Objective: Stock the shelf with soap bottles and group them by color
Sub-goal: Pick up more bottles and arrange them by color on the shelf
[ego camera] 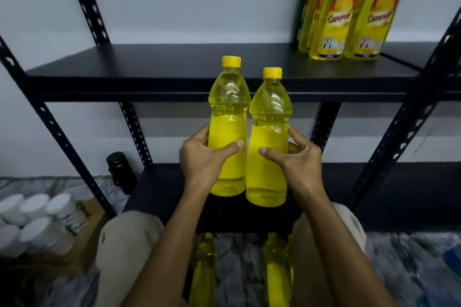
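I hold two yellow soap bottles upright, side by side, in front of the black shelf. My left hand grips the left bottle around its middle, thumb across the front. My right hand grips the right bottle the same way. Both have yellow caps and their labels face away. Several labelled yellow bottles stand grouped at the right end of the upper shelf board. Two more yellow bottles lie low between my knees.
Black perforated uprights frame the rack; a lower shelf board sits behind the held bottles. A dark bottle stands on the floor at the left. Several white-capped containers are packed at the lower left.
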Tool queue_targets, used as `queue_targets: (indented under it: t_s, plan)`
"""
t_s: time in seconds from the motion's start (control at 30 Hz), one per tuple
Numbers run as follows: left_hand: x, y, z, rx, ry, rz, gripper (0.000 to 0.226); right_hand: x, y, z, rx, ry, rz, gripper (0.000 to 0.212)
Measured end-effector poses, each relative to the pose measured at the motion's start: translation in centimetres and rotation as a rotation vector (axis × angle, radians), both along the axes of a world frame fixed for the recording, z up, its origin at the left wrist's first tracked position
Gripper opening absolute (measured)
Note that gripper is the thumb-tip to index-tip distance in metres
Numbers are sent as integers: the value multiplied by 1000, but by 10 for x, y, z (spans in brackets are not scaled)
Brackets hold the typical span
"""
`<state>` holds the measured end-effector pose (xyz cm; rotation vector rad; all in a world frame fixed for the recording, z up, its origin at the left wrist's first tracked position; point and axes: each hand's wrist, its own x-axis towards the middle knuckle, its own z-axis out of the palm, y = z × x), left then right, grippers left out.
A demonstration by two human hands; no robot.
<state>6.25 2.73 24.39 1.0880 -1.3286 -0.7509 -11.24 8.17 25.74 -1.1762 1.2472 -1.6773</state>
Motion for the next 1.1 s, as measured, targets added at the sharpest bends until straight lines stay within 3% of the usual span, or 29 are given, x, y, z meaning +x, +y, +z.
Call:
queue_targets:
  t_s: [0.43,0.57,0.7,1.1]
  plan:
    - [-3,-23,137,-226,37,-21,31,-9,-23,128,-277,156,18,43]
    - [-5,-40,173,-277,41,-20,30,-17,-42,157,-317,167,-31,51]
    - [-9,-62,200,-327,18,8,27,-21,-65,181,-367,176,-62,77]
    - [-24,-136,196,-289,-49,112,41,-24,-143,186,-366,209,-109,83]
